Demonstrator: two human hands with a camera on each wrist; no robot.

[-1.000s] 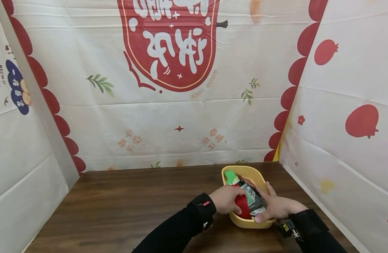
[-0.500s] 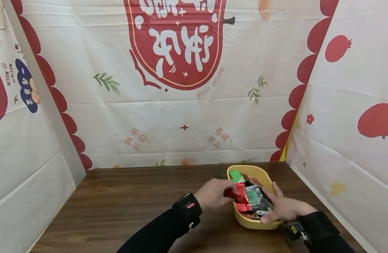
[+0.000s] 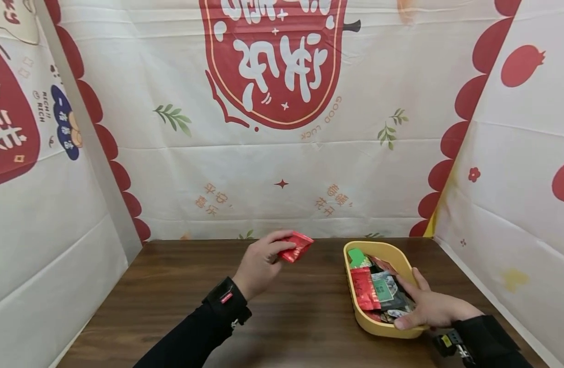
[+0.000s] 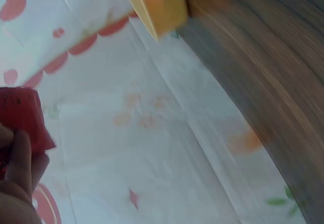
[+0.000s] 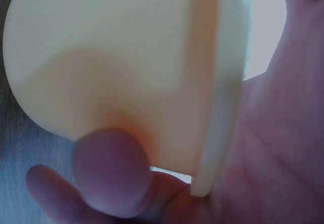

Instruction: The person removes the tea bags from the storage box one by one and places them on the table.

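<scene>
My left hand (image 3: 263, 260) pinches a small red packet (image 3: 297, 246) and holds it above the wooden table (image 3: 181, 296), left of a yellow oval bowl (image 3: 358, 312). The left wrist view shows the same red packet (image 4: 21, 118) held between fingertips (image 4: 28, 158). The bowl holds several snack packets, among them a red one (image 3: 365, 294), a green one (image 3: 355, 255) and a dark green one (image 3: 383, 290). My right hand (image 3: 429, 306) grips the bowl's near right rim, fingers lying over the packets. Up close in the right wrist view, the thumb (image 5: 109, 171) presses the bowl's outer wall (image 5: 101, 57).
White printed cloth walls close in the table at the back (image 3: 282, 128), left (image 3: 43, 204) and right (image 3: 516, 179). The bowl sits near the right wall. Bare brown tabletop stretches left of the bowl.
My left hand has lifted a red packet out of the bowl and carried it up and to the left. The right hand has stayed on the bowl's rim.
</scene>
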